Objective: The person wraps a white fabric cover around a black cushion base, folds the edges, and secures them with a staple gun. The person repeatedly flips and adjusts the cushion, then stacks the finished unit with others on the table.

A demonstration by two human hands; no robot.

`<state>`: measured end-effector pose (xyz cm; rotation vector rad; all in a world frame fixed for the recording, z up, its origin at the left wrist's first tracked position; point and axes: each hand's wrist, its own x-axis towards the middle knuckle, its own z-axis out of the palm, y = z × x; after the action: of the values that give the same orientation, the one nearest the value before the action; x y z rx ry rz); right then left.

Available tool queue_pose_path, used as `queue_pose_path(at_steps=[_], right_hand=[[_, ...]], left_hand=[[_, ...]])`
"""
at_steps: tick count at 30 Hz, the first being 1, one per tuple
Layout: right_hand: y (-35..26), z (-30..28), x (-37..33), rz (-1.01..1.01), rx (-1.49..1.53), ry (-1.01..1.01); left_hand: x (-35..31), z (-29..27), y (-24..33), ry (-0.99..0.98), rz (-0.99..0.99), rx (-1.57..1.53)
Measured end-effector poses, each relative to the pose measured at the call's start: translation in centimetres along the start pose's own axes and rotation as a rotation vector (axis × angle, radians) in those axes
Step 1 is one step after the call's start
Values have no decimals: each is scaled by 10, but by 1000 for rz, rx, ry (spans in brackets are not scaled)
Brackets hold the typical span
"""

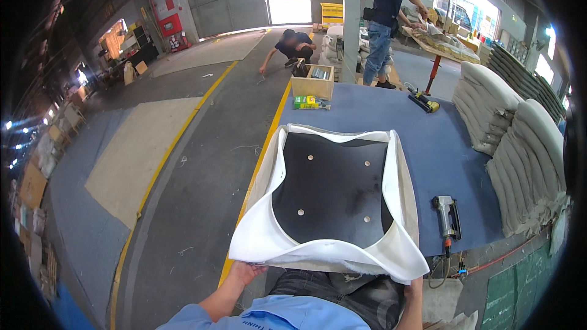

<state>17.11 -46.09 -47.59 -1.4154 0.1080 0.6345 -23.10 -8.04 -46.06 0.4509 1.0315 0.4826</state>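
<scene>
In front of me an upside-down seat cushion has its white padded edge standing up in waves around a black board with several round holes. Its near edge reaches out over my lap. My left hand grips the near left corner from below, with some fingers tucked under it. At the near right corner my right hand holds the cushion's side; the foam flap hides most of its fingers. To the right of the cushion lies a staple gun with a hose attached.
The cushion rests on a blue-covered table. A wooden box, a green-and-yellow package and another staple gun are at its far side. Stacked covers line the right. One person crouches ahead; another stands working.
</scene>
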Motion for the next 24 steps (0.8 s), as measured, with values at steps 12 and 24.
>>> queue_pose_path(at_steps=[12,24], right_hand=[[10,-11,-4,-189,15,-59],[-13,4,-19,-203,57,55]], left_hand=[[-6,8,5,77,23,80],[-34,16,34,33,141,432]])
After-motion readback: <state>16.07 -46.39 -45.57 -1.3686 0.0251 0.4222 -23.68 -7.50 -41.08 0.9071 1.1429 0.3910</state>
